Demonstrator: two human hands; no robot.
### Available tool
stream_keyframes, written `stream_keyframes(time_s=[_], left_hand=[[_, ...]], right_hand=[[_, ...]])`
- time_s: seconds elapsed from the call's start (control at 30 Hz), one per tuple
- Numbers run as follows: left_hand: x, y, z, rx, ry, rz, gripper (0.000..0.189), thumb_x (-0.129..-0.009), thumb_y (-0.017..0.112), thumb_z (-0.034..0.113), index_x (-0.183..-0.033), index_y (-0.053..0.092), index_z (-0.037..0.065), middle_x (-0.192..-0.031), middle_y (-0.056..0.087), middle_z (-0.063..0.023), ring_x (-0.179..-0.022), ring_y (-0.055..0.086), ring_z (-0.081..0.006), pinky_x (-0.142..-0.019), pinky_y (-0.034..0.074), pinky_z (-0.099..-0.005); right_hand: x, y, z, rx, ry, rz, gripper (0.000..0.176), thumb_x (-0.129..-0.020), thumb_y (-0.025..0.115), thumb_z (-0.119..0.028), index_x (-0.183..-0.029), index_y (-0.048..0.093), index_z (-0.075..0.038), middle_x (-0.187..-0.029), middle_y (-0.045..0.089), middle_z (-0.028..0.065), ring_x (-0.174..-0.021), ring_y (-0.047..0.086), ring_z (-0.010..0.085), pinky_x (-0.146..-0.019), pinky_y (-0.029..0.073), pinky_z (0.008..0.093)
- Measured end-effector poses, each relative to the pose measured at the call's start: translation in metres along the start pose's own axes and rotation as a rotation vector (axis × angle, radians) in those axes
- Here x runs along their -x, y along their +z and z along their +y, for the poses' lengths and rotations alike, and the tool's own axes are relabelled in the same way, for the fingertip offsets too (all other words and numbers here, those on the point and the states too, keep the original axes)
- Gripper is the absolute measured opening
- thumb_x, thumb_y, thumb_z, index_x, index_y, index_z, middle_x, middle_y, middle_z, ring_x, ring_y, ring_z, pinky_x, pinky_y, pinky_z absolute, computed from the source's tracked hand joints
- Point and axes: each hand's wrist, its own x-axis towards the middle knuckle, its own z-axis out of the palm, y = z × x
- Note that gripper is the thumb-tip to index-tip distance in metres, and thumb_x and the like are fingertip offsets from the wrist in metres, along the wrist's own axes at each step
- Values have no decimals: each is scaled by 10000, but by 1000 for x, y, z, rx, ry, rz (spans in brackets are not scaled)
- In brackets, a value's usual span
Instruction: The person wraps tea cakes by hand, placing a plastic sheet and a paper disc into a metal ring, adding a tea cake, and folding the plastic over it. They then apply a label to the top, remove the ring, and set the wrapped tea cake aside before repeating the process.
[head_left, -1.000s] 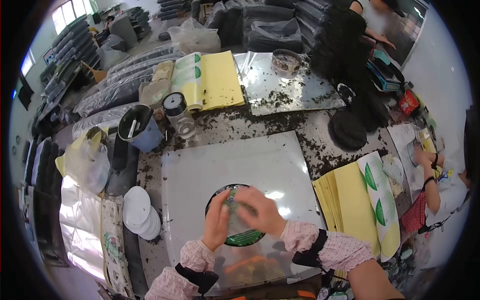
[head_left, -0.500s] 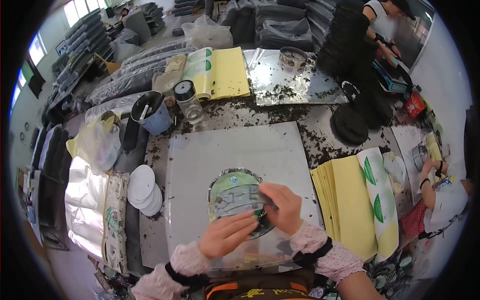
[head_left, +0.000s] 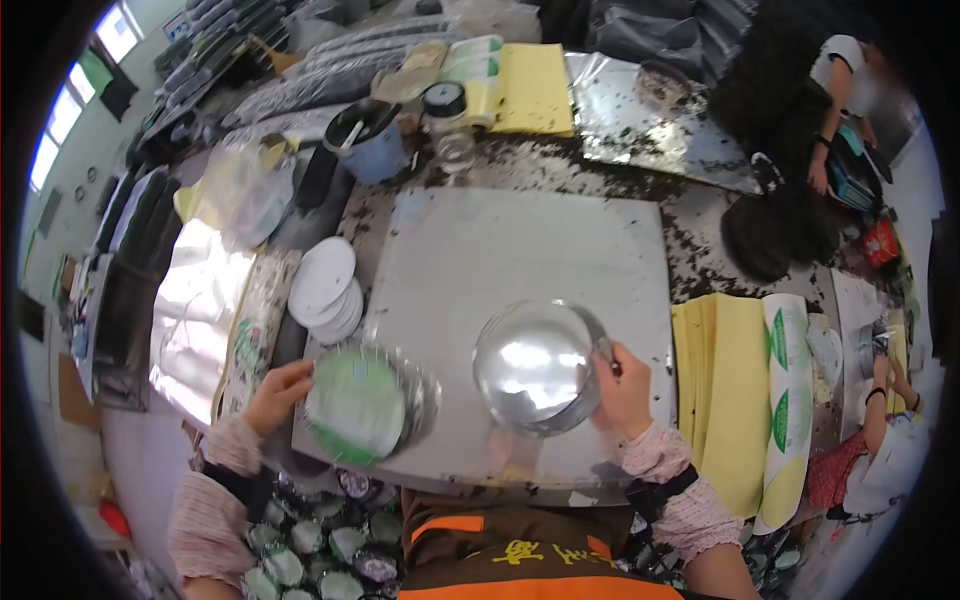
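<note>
My left hand [head_left: 279, 396] grips the edge of a round, clear-wrapped package with a green and white label [head_left: 356, 405], held over the near left edge of the metal sheet [head_left: 520, 235]. To the right, my right hand [head_left: 622, 390] is closed on the rim of a shiny round metal pan [head_left: 535, 366]. The pan is slightly blurred and stands apart from the package. Several white paper discs [head_left: 325, 283] lie beyond my left hand. Beside my right arm is a stack of yellow sheets [head_left: 722, 390].
A blue bucket [head_left: 376, 155] and a lidded clear jar [head_left: 455, 145] stand at the back. Dark crumbs lie around the metal sheet. Several wrapped packages [head_left: 320, 545] fill the space below the near edge. Two other people work at the right, one with a hand [head_left: 818, 172] by a scale.
The hands have moved apart. My left hand has carried the wrapped package left, and my right hand now holds the metal pan at the right. The view has shifted.
</note>
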Motion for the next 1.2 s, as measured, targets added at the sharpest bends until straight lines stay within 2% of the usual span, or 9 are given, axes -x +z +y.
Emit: stream_keyframes(time_s=[0.1, 0.27, 0.33, 0.4, 0.63, 0.73, 0.97, 1.07, 1.2], left_hand=[[80, -29, 14, -37, -588, -595, 390, -957, 696, 208, -1272, 646, -17, -1131, 710, -48, -935, 649, -141, -820, 521, -296], [30, 24, 18, -620, 329, -363, 198, -780, 840, 260, -946, 786, 165, -982, 681, -38, -955, 626, -246, -859, 500, -380], [0, 67, 38, -748, 613, -456, 196, -729, 859, 238, -882, 765, 159, -933, 636, -39, -958, 588, -256, -882, 464, -393], [-18, 82, 29, -716, 593, -504, 173, -735, 852, 223, -855, 749, 155, -952, 631, -20, -983, 578, -256, -895, 456, -394], [-21, 83, 12, -759, 735, -431, 180, -736, 833, 177, -881, 730, 151, -957, 645, -20, -958, 590, -268, -884, 471, -412], [-2, 93, 62, -790, 903, 25, 195, -725, 838, 178, -873, 717, 138, -959, 653, -37, -943, 607, -278, -840, 496, -392], [-22, 84, 22, -634, 641, -522, 187, -735, 839, 210, -821, 705, 112, -904, 644, -27, -968, 605, -257, -849, 493, -386], [-27, 84, 0, -638, 722, -490, 111, -801, 792, 174, -831, 709, 105, -884, 632, -40, -909, 586, -272, -833, 488, -399], [-24, 86, 20, -768, 715, -482, 38, -856, 697, 102, -876, 673, 80, -919, 615, -77, -870, 583, -321, -788, 489, -412]], right_hand=[[0, 1, 19, -59, -39, 21, 367, -941, 621, -150, -1242, 626, 61, -975, 718, 190, -895, 710, 232, -818, 543, 339], [15, 9, 20, -162, -61, -8, 465, -873, 744, -230, -1266, 635, -8, -1383, 533, 269, -1259, 576, 342, -1057, 452, 398], [25, 3, 16, 187, -369, -91, 498, -799, 823, -284, -1216, 669, -59, -1485, 396, 282, -1309, 515, 402, -1091, 426, 431], [35, -1, 10, 367, -519, -191, 480, -665, 924, -348, -1024, 708, -113, -1569, 232, 305, -1358, 437, 481, -1117, 402, 495], [67, 27, 11, 243, -471, -283, 413, -668, 928, -319, -827, 631, -80, -1554, 235, 358, -1377, 406, 509, -1106, 399, 510], [68, 34, 8, 231, -478, -293, 403, -677, 925, -305, -831, 626, -83, -1553, 231, 369, -1377, 402, 522, -1093, 412, 504], [74, 34, 5, 141, -430, -323, 376, -649, 943, -218, -857, 655, -94, -1559, 233, 335, -1396, 402, 489, -1088, 440, 492], [89, 16, 0, 100, -336, -427, 374, -644, 945, -200, -851, 655, -89, -1572, 218, 331, -1399, 401, 489, -1077, 449, 483], [104, 14, -29, 114, -648, -552, 357, -659, 914, -218, -824, 634, -71, -1537, 276, 365, -1384, 391, 510, -1134, 368, 508]])
